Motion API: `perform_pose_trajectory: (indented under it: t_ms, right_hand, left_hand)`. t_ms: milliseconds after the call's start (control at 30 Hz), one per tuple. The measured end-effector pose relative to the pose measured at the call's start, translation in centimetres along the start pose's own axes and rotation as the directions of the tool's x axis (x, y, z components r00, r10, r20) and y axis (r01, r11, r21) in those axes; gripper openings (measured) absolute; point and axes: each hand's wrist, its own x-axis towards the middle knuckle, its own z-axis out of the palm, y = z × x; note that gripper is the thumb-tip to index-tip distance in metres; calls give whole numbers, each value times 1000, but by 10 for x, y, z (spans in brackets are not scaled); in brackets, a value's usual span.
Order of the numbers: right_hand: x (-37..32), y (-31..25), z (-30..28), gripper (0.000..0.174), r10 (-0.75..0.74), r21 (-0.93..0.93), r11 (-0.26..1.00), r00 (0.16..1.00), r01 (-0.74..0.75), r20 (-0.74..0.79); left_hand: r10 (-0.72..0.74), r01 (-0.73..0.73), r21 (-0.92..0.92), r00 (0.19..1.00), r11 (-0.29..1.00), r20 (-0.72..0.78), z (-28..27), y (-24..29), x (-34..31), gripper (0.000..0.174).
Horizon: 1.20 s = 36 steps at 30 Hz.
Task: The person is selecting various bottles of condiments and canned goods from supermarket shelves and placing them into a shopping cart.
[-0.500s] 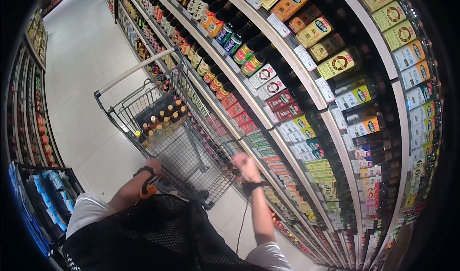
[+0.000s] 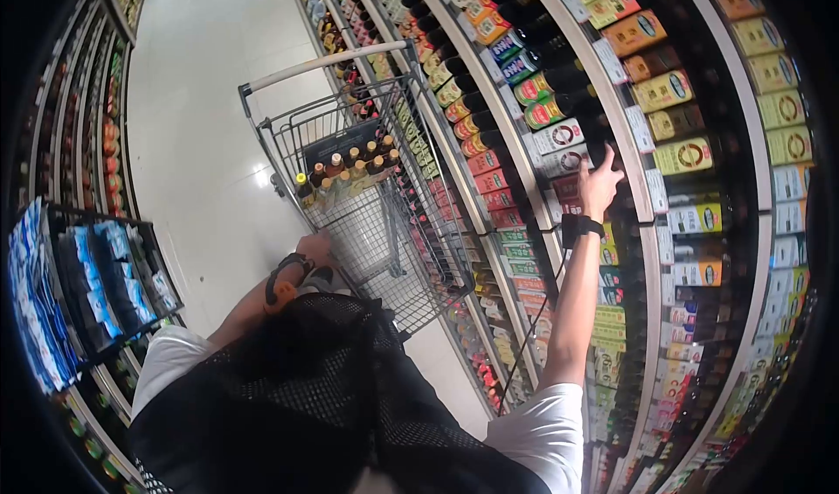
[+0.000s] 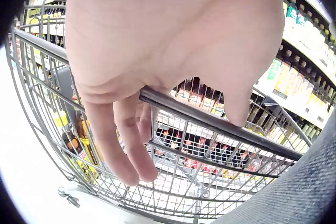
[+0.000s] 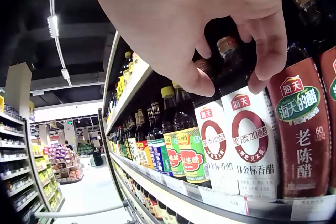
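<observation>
Left hand (image 3: 173, 35) — resting on rim of cart (image 3: 215, 125), fingers loosely hanging. Right hand (image 4: 194, 16) — thumb and fingers spread wide about neck of white-labelled bottle (image 4: 249, 148); contact cannot be told. Said bottle upright on shelf (image 4: 266, 211), between its twin (image 4: 212, 153) and red-labelled bottle (image 4: 302, 140). Farther: green-labelled bottles (image 4: 190, 155), same shelf; dark bottles (image 2: 350, 175), inside cart.

Downward head view, close wrist views, cart (image 3: 210, 122) seemingly in all
</observation>
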Motion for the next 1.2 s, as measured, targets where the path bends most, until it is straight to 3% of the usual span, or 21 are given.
perform_pose_trajectory:
  t_ms: [67, 133, 200, 267, 300, 333, 467, 533, 600, 667, 700, 733, 800, 933, 1000, 1067, 1100, 1133, 1167, 1200]
  right_hand:
    - [11, 19, 17, 70, -27, -12, 1000, 1000, 27, -1]
    - [23, 35, 9, 67, -23, 87, 996, 996, 16, 85]
    - [31, 52, 20, 60, -81, 251, 965, 996, 69, 38]
    - [38, 47, 47, 60, -149, 220, 964, 989, 147, -5]
    - [33, 53, 39, 61, -112, 254, 961, 994, 107, 3]
    - [36, 53, 44, 64, -46, 295, 956, 992, 10, 117]
    - [22, 39, 36, 74, 0, 160, 986, 969, -41, 248]
    - [15, 44, 33, 83, -62, 137, 990, 981, 37, 183]
    - [19, 47, 39, 80, -79, 111, 992, 979, 58, 187]
    - [30, 27, 60, 67, -159, 130, 981, 977, 141, 141]
    - [26, 47, 59, 64, -77, 99, 993, 991, 67, 107]
    - [29, 40, 66, 62, -72, 91, 994, 993, 63, 92]
    - [24, 13, 61, 59, -7, 86, 996, 993, -4, 119]
    - [17, -1, 56, 63, -9, -29, 1000, 997, 11, 83]
    - [0, -9, 58, 79, 52, 46, 998, 997, -50, -50]
    - [-39, -39, 52, 83, -38, 150, 986, 974, 73, -223]
    - [-63, -29, 50, 74, -53, 170, 981, 967, 98, -250]
    - [-88, -16, 62, 62, -88, 232, 963, 974, 137, -211]
    - [-118, -14, 94, 46, -115, 241, 963, 992, 122, -45]
    - [-156, -7, 158, 34, -263, 188, 940, 956, 285, -132]
  left_hand:
    - [-15, 15, -5, 1000, 1000, 16, 1, -2, 2, 94]
    - [20, -20, 19, 1000, 1000, 16, -4, 5, 11, 92]
    - [44, -45, 33, 999, 998, 17, -12, 10, 16, 91]
    - [9, -12, -79, 999, 997, -39, -20, 8, 0, 71]
    - [17, -18, -38, 1000, 999, -16, -40, 13, 3, 73]
    - [-36, 36, -26, 999, 999, 25, -42, 14, 2, 75]
    - [16, -16, -7, 1000, 1000, 3, -26, -13, 16, 76]
    - [65, -65, -25, 998, 998, 19, -34, -11, 21, 80]
    - [-3, -3, 45, 992, 999, 124, -57, 0, 19, 85]
    - [3, -4, 8, 998, 1000, 67, -33, -16, 15, 87]
    - [67, -70, 24, 992, 997, 107, -50, -13, 26, 90]
    - [110, -109, -26, 992, 994, 56, -35, -24, 29, 89]
    - [36, -34, -13, 995, 999, 92, -66, -13, 12, 88]
    - [-11, 5, 46, 991, 999, 137, -63, -8, 15, 85]
    - [8, -17, 55, 987, 998, 161, -63, -7, 17, 87]
    - [21, -25, 29, 989, 999, 148, -50, -28, 22, 100]
    - [9, -13, 21, 986, 1000, 168, -56, -8, 24, 96]
    - [123, -127, 45, 990, 991, 75, -30, -21, 44, 93]
    - [130, -132, 26, 989, 991, 71, -30, -20, 42, 93]
    - [123, -131, 73, 986, 989, 112, -27, -33, 49, 100]
